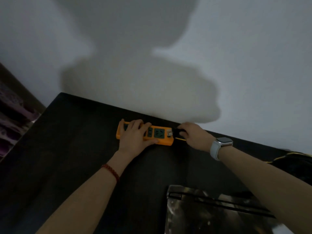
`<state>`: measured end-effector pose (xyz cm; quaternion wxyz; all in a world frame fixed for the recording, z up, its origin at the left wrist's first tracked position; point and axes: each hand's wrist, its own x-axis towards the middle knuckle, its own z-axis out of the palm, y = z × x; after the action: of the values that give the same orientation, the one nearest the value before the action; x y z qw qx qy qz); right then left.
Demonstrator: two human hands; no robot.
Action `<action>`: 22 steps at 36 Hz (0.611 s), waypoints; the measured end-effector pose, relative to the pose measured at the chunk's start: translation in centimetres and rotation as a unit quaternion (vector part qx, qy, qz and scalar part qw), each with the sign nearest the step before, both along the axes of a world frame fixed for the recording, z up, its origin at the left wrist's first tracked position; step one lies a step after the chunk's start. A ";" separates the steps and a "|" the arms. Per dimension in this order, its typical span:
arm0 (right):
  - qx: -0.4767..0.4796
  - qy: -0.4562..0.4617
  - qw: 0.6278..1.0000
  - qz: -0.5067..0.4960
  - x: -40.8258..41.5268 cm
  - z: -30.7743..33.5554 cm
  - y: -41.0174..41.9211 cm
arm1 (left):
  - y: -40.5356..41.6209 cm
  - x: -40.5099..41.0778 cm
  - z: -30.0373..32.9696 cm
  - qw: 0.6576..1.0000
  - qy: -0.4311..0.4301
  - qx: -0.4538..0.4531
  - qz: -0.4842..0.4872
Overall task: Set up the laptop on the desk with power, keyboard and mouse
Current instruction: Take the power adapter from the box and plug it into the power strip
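Note:
An orange power strip [164, 140] with dark green sockets lies on the dark desk [67, 149] near the wall. My left hand [135, 136] presses flat on its left half, fingers over the sockets and thumb along the front edge. My right hand [194, 135] grips a black plug [177, 131] at the strip's right end. A thin yellow cable [180, 139] shows just below that hand. A closed laptop [211, 211] with a dark, glossy lid lies at the near right of the desk, partly under my right forearm.
A white wall [236, 65] rises right behind the desk's far edge, with my shadow on it. A dark object with a yellow line [293, 159] sits at the right edge. Dim furniture [13, 112] stands beyond the desk's left side.

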<state>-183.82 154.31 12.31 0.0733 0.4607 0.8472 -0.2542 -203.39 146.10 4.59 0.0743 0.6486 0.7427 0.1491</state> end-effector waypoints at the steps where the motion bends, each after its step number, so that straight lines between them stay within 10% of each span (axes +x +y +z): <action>1: 0.009 0.004 1.000 -0.005 0.0 0.0 0.0 | -0.3 0.3 -0.2 1.000 -0.001 0.011 0.007; 22: 0.157 0.012 0.974 0.164 0.6 0.6 -1.1 | -2.7 3.4 0.4 0.999 -0.044 -0.009 -0.004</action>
<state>-183.20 153.20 12.95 0.0300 0.3177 0.9416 -0.1078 -200.02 143.43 4.97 0.1136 0.6436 0.7375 0.1702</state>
